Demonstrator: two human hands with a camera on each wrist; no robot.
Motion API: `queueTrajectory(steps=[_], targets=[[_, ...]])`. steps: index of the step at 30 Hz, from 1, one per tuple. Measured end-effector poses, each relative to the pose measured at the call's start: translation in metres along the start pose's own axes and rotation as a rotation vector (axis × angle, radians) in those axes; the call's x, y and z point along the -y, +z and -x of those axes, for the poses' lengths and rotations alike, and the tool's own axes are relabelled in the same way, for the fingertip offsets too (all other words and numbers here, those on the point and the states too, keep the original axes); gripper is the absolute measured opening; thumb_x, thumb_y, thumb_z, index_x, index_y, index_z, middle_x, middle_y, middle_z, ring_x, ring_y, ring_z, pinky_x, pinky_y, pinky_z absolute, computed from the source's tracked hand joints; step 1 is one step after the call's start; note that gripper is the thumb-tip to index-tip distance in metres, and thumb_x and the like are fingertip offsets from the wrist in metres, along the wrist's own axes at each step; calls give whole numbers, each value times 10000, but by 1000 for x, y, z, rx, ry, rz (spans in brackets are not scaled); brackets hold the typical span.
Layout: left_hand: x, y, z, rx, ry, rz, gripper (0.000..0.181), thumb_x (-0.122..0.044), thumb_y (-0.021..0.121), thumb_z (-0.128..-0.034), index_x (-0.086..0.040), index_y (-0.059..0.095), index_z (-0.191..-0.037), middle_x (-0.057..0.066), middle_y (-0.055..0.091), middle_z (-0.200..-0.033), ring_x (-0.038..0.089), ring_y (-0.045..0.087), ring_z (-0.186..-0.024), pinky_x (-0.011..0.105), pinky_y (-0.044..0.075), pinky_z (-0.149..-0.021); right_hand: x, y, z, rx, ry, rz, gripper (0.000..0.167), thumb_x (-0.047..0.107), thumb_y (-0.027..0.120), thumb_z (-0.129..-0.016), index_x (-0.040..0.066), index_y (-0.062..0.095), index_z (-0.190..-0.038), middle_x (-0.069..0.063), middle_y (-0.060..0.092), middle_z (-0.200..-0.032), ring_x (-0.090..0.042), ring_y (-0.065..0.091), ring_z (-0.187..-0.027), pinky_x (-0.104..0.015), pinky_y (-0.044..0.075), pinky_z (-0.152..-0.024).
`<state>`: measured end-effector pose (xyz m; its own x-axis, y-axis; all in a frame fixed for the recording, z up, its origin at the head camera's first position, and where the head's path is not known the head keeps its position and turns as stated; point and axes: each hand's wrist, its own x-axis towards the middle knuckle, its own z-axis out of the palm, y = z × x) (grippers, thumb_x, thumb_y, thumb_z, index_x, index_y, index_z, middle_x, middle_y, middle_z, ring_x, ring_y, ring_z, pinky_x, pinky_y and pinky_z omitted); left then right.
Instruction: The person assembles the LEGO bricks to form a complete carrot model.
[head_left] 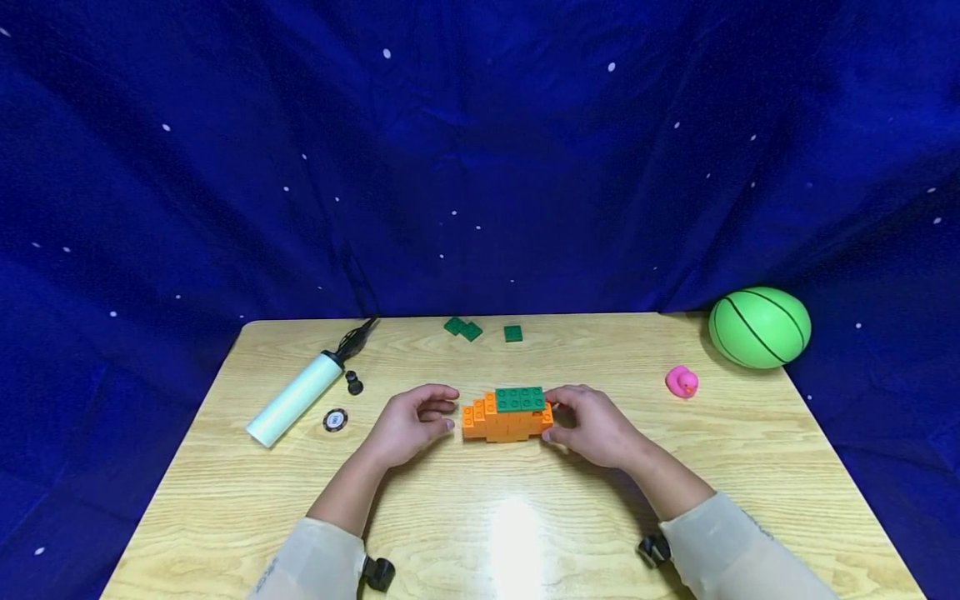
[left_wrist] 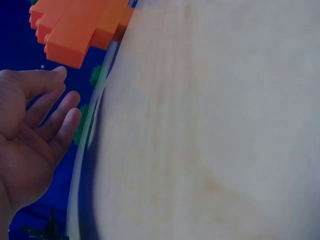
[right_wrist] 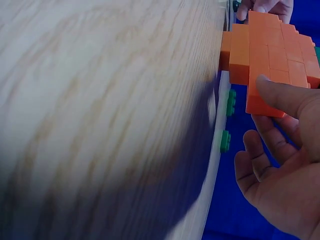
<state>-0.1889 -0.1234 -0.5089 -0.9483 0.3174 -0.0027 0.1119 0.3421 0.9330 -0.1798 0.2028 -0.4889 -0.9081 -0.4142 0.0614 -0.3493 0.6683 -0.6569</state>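
Note:
A stepped build of orange toy building bricks (head_left: 506, 423) stands in the middle of the table, a green studded brick (head_left: 520, 399) on its top. At its right end my right hand (head_left: 596, 427) pinches the orange bricks. The right wrist view shows that thumb (right_wrist: 280, 95) against the near face, with fingers behind. My left hand (head_left: 408, 427) is beside the left end, its fingers loosely bent and holding nothing. A small gap parts its fingertips from the orange bricks (left_wrist: 70, 35) in the left wrist view.
Three loose dark green bricks (head_left: 470, 331) lie near the table's back edge. To the left are a pale hand pump (head_left: 296, 400), a black pawn-like piece (head_left: 353, 383) and a poker chip (head_left: 335, 420). On the right sit a pink rubber duck (head_left: 682, 382) and a green ball (head_left: 760, 327).

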Motion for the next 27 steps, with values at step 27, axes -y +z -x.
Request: queueTrajectory(steps=[27], targets=[[11,-12,-73,-220,21,-227,414,-93,795,-904,-48,683,-1300,137,669,-1292,333,613,-1214,458,504,-1028,1,-1,1,0,-17,8,502,180,842,-875,18,671,-1318,-125,675,-1325,-297,620,-1173,-488,522,-991]])
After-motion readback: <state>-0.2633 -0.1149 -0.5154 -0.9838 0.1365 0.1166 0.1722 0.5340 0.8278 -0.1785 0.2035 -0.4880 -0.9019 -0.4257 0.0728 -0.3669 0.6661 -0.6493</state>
